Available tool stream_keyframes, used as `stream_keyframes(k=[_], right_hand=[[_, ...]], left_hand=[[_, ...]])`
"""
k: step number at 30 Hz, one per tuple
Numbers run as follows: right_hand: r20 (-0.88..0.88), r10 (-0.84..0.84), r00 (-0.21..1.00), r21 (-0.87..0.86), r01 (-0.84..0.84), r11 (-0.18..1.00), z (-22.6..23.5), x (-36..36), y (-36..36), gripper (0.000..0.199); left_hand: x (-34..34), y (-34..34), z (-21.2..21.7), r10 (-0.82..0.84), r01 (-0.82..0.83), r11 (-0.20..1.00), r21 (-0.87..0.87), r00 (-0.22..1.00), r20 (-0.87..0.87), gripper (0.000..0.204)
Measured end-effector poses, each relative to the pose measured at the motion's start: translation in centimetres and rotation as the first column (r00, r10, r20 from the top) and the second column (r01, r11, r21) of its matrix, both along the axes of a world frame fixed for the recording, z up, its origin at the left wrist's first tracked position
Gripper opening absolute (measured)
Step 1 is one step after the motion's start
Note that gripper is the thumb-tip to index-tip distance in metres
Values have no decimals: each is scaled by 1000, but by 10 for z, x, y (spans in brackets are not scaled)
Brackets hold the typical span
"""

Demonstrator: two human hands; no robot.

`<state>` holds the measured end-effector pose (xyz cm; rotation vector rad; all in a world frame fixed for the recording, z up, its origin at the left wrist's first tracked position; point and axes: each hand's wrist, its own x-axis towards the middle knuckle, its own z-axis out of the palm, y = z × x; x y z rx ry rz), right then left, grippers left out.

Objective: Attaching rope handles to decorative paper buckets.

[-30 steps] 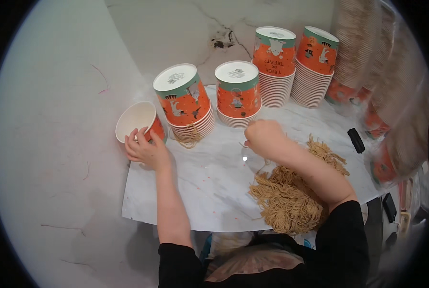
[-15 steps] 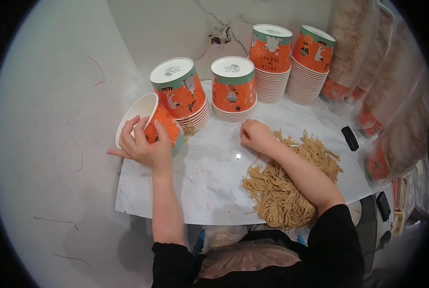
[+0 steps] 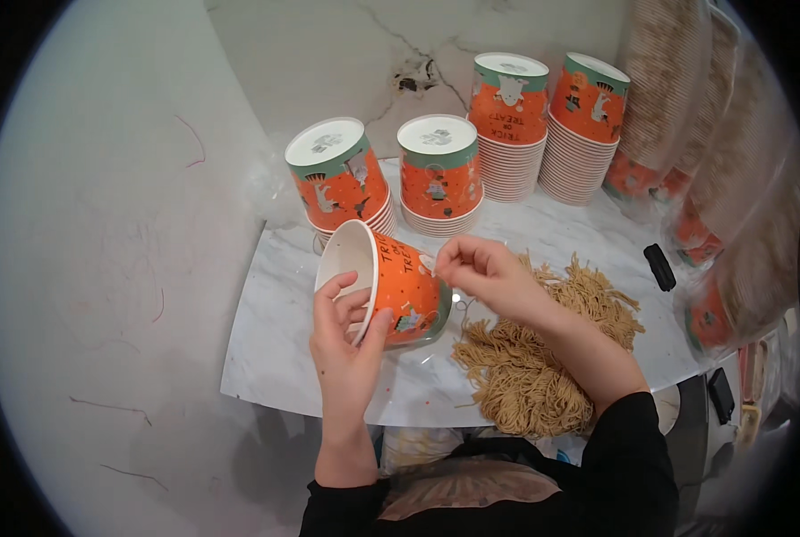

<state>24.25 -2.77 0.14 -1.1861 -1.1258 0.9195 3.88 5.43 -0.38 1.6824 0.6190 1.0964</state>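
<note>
My left hand [image 3: 344, 353] grips the rim of an orange paper tub [image 3: 395, 300] with a green base band, fingers inside and thumb outside. The tub lies tilted on its side in the air, its white mouth facing left. Close against the tub's upper right side is my right hand [image 3: 482, 268], its thumb and forefinger pinched together. Whatever sits in that pinch is too small to make out. A heap of tan cords [image 3: 543, 380] lies on the table below my right forearm.
Behind the tub stand upside-down stacks of matching tubs: a left stack [image 3: 337, 183], a middle stack [image 3: 440, 179] and two taller ones [image 3: 512, 121] at the back right. Plastic-wrapped stacks [image 3: 731, 179] line the right side. A black object [image 3: 659, 267] lies near the table's right edge.
My left hand has brought the tub rightward and nearer to me, away from the left stack. My right hand has risen from the tabletop to the tub's side, still pinched.
</note>
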Motion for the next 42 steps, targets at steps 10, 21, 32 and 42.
stream_keyframes(k=[10,21,32,42], right_hand=[[490,-139,860,222,31,975,31,-29,-30,13],[622,-225,750,303,35,952,31,-23,-36,15],[622,-244,744,322,41,946,31,-32,-33,13],[891,148,429,-84,-165,983,105,-49,11,18]], left_hand=[[9,-14,-4,-246,469,761,-448,848,471,39],[16,-28,-7,-255,526,736,-427,798,545,40],[12,-30,-32,-236,320,932,-171,892,387,23],[-4,-28,-20,1,189,943,-276,824,567,28]])
